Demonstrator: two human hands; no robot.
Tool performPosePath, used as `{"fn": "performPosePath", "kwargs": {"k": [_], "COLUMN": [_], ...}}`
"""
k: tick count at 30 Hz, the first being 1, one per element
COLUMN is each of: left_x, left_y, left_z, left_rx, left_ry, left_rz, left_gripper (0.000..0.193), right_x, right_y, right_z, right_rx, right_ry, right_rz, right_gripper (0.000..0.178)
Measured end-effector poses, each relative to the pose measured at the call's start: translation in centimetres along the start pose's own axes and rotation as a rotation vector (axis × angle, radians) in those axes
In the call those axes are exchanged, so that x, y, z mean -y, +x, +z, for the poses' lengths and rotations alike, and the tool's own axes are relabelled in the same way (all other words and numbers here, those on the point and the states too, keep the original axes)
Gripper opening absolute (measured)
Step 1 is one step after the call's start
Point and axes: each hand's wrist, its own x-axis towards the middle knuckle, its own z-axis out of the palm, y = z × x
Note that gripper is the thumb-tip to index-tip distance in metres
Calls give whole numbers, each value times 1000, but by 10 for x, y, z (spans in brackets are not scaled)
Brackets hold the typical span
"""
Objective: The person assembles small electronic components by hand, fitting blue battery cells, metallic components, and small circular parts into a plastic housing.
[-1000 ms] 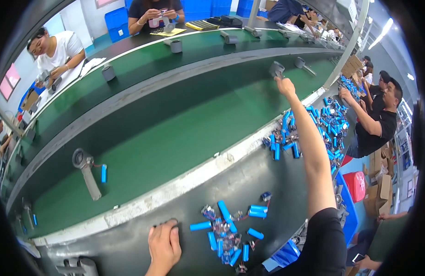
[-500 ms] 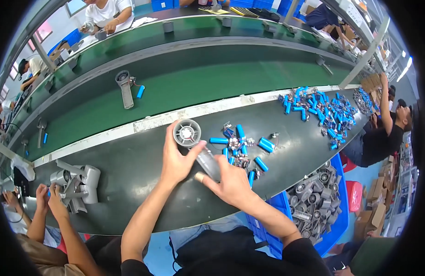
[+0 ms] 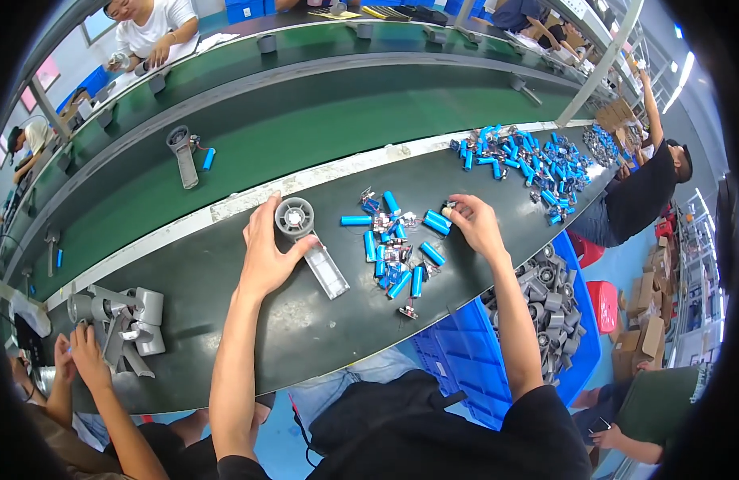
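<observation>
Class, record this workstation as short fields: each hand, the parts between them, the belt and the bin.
Left hand: holds a grey housing near its round end
Right hand: at the end of paired blue cylinders; grip unclear
Between: loose cluster of wired parts and cylinders
Green belt: more grey parts
Blue bin: many grey pieces

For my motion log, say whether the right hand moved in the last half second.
Yes: against the white rail, the right hand moved rightward and nearer it.

The left grip (image 3: 267, 254) holds a round-headed grey housing (image 3: 324, 267); the right grip (image 3: 475, 224) is just beside two blue cylinders (image 3: 435, 226).
</observation>
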Motion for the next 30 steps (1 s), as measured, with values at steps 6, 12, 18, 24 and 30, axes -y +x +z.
{"fn": "performPosePath", "kwargs": {"k": [6, 12, 18, 24, 30], "left_x": [-22, -52, -40, -37, -39], "left_y": [0, -16, -15, -17, -24], "left_z": [-29, -13, 12, -4, -2], "left_rx": [-297, -34, 80, -23, -92], "left_ry": [-19, -53, 92, -313, -562], "left_rz": [151, 285, 279, 55, -145], "left_gripper": [21, 16, 10, 13, 12], "right_x": [5, 52, 101, 121, 117], "right_y": [-6, -28, -84, -109, -77], "right_z": [-19, -16, 44, 97, 102], "right_rx": [-294, -189, 339, 438, 293], "right_ry": [460, 910, 1128, 1066, 919], "right_rz": [-247, -199, 133, 353, 165], "right_gripper": [23, 27, 23, 27, 24]}}
